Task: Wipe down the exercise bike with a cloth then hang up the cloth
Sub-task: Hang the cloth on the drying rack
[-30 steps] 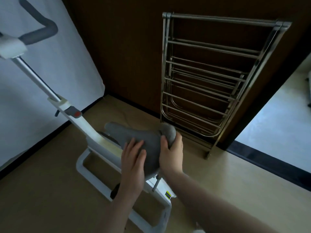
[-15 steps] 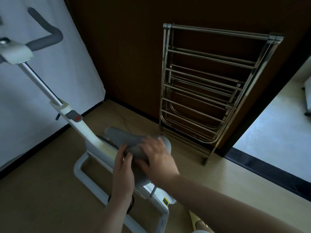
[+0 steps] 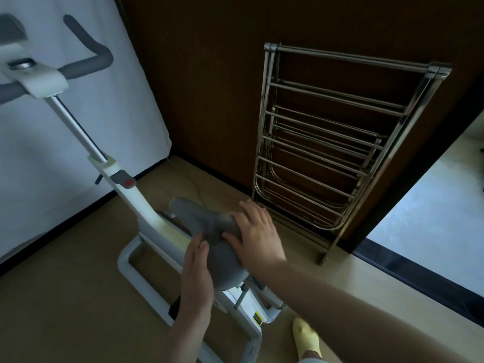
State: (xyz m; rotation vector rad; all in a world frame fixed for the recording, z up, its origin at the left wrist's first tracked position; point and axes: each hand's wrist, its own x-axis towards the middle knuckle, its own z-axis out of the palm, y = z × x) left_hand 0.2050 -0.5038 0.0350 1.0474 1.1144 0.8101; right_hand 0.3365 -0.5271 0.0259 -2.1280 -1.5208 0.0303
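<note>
At the far left the exercise bike (image 3: 136, 203) shows curved grey padded handlebars (image 3: 86, 56) on a white plastic console block, over a bright metal stem that slides into a white frame tube. A grey clamp lever with a red dot (image 3: 125, 180) sits at that joint. No brand name can be read anywhere; the only label is a small yellow-and-black sticker (image 3: 258, 317) low on the white base, its print too small to make out. The left hand (image 3: 197, 273) lies along the left edge of the grey, smooth, pear-shaped saddle (image 3: 207, 226), fingers straight and together, gripping nothing. The right hand (image 3: 255, 233) presses flat with spread fingers on a grey cloth (image 3: 228, 223) bunched on the saddle's right side; cloth and saddle are close in colour, so the cloth's outline is hard to tell. A yellow-socked foot (image 3: 306, 339) stands on the beige floor beside the base. To the right, a folded drying rack (image 3: 330, 142) of shiny steel rods leans on a dark brown panel.
</note>
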